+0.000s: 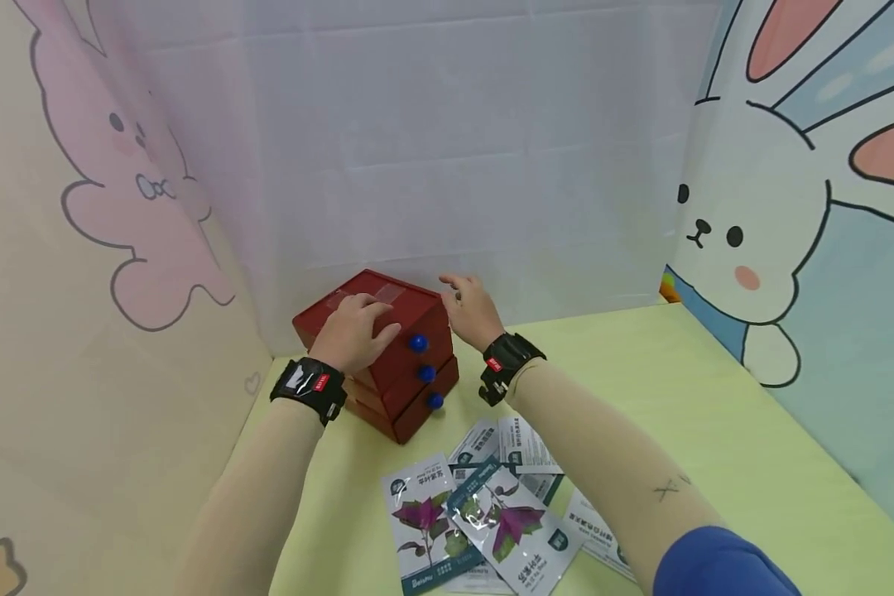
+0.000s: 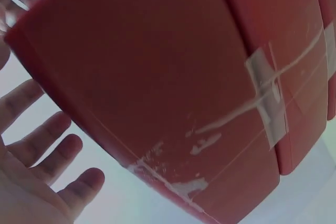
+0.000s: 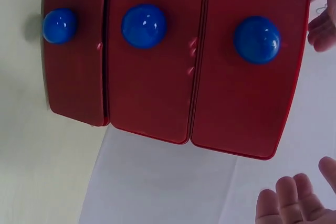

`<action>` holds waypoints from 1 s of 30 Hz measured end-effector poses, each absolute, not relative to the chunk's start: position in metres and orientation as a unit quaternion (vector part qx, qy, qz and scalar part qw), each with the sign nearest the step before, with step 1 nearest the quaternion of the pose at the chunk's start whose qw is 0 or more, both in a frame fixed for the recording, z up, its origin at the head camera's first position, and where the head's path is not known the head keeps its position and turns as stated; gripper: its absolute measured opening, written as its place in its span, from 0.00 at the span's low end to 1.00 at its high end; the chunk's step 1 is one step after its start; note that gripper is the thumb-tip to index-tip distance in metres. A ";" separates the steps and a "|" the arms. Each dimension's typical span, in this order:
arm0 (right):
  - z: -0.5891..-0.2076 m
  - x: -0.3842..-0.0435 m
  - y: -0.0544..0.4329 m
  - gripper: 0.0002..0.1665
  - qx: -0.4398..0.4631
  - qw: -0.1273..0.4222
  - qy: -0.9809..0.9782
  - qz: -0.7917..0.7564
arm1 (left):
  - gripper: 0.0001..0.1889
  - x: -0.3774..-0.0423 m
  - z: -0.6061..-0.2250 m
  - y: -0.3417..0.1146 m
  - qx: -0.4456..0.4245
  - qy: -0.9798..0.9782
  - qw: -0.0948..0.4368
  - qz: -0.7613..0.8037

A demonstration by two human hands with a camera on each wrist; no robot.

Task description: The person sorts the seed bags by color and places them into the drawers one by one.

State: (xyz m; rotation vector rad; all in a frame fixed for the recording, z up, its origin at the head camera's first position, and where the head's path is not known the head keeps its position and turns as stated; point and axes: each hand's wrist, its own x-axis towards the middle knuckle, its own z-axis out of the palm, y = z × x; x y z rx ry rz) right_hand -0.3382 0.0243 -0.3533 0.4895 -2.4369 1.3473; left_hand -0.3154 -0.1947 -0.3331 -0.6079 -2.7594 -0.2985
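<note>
A small red cabinet [image 1: 410, 305] with stacked drawers stands at the back left of the table. Round blue knobs [image 3: 143, 25] sit on its drawer fronts. My left hand [image 1: 353, 333] is over the cabinet's left top side, fingers spread and slightly bent; whether they touch it I cannot tell. At the upper right edge is my right hand [image 1: 472, 313], its fingers loosely bent around nothing. In the right wrist view, the fingers of that hand [image 3: 296, 205] are apart from the drawer fronts. Clear tape [image 2: 268, 98] crosses the cabinet's side seams.
Several overlapping printed packets [image 1: 517, 530] with purple plant pictures lie in front of the cabinet on the yellow-green table [image 1: 618, 364]. A pale cloth wall [image 1: 454, 149] rises close behind, and rabbit-printed panels [image 1: 760, 273] flank the table.
</note>
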 end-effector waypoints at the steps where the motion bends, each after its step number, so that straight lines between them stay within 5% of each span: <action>1: -0.353 -0.337 0.026 0.23 0.173 0.154 -0.849 0.474 | 0.25 -0.318 -0.333 -0.195 -0.210 -0.960 0.151 -0.105; 17: -0.377 -0.316 0.029 0.31 0.145 0.080 -0.823 0.543 | 0.33 -0.349 -0.335 -0.204 -0.174 -0.970 0.141 -0.095; 30: -0.409 -0.298 0.008 0.29 0.056 -0.023 -0.737 0.673 | 0.38 -0.367 -0.346 -0.196 -0.115 -0.986 0.068 -0.101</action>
